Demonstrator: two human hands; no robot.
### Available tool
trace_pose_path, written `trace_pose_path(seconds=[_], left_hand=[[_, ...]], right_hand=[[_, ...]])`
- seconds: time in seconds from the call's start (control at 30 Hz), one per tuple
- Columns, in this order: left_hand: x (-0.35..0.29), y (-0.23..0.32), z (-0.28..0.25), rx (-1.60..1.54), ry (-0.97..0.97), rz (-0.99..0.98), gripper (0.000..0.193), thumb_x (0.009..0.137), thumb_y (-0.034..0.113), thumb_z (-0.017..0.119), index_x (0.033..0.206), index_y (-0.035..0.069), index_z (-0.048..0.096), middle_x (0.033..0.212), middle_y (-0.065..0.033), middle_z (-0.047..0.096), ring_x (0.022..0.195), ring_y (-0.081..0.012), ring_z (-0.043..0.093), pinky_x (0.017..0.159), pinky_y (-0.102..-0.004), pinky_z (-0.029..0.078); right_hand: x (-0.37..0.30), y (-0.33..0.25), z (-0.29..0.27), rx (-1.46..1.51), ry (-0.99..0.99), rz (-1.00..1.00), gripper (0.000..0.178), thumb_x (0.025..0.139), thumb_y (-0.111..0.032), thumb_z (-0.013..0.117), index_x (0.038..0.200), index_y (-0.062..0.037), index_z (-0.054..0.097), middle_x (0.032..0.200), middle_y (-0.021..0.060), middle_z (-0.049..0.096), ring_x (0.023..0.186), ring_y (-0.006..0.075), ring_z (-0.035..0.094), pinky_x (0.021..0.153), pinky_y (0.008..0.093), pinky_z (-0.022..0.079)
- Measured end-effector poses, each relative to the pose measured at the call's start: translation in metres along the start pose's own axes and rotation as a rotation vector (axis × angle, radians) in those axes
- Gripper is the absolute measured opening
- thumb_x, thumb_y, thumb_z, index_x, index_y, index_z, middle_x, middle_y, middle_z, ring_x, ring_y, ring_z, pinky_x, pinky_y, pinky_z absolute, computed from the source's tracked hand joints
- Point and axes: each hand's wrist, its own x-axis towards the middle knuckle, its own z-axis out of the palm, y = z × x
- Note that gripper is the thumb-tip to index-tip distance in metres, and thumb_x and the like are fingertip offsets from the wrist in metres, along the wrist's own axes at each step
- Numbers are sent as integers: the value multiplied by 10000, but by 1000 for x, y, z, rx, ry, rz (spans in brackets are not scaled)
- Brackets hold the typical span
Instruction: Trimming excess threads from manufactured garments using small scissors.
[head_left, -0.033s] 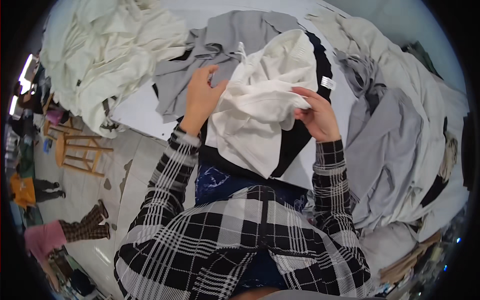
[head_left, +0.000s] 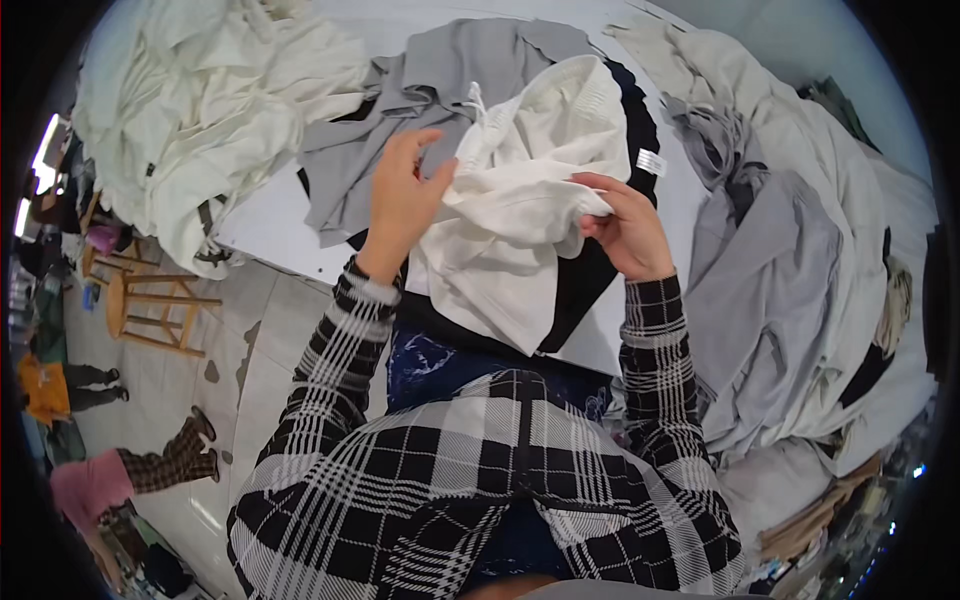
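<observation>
A white garment [head_left: 500,285] lies rumpled in front of me, with a gathered, ribbed waistband at its far end and a white cord at its far left. My right hand [head_left: 632,228] pinches a fold of it between thumb and fingers on the right side. Beside the garment's left edge is my left hand [head_left: 405,195], open, thumb apart from the fingers and nothing in its grip. Under the white garment spreads a black cloth [head_left: 590,290], with a white label [head_left: 651,162] showing at its right. Grey fabric [head_left: 440,75] lies behind and to the left.
A heap of cream garments [head_left: 200,110] covers the table's far left. Grey garments [head_left: 765,290] and pale cloth [head_left: 850,200] are piled at the right. A wooden stool [head_left: 160,310] stands on the tiled floor at left, with people beyond it.
The whole picture has shifted very slightly. My hands and the white garment keep nearly the same places relative to each other.
</observation>
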Motion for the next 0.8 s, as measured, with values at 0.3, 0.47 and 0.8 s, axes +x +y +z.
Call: trace_pose_path(seconds=[0.3, 0.47, 0.8], left_hand=[[-29, 52, 53, -772, -756, -277, 394, 770, 102, 701, 1144, 64, 582, 937, 35, 529, 680, -20, 417, 591, -170, 340], [-20, 50, 51, -640, -558, 4, 282, 771, 76, 673, 1047, 69, 614, 929, 14, 524, 691, -52, 412, 628, -193, 369], [-7, 45, 50, -764, -883, -358, 184, 815, 168, 682, 906, 16, 635, 658, 29, 548, 526, -32, 438, 477, -175, 348]], right_hand=[[-16, -11, 17, -12, -78, -111, 299, 870, -15, 409, 1147, 22, 514, 1124, 107, 595, 529, 88, 564, 482, 216, 498], [-23, -12, 16, -41, -78, -108, 372, 857, -5, 417, 1226, 1, 458, 1212, 134, 541, 521, 90, 553, 466, 214, 487], [-26, -1, 10, -58, -88, -89, 286, 853, 16, 448, 1129, 28, 527, 1079, 144, 599, 497, 106, 555, 416, 215, 474]])
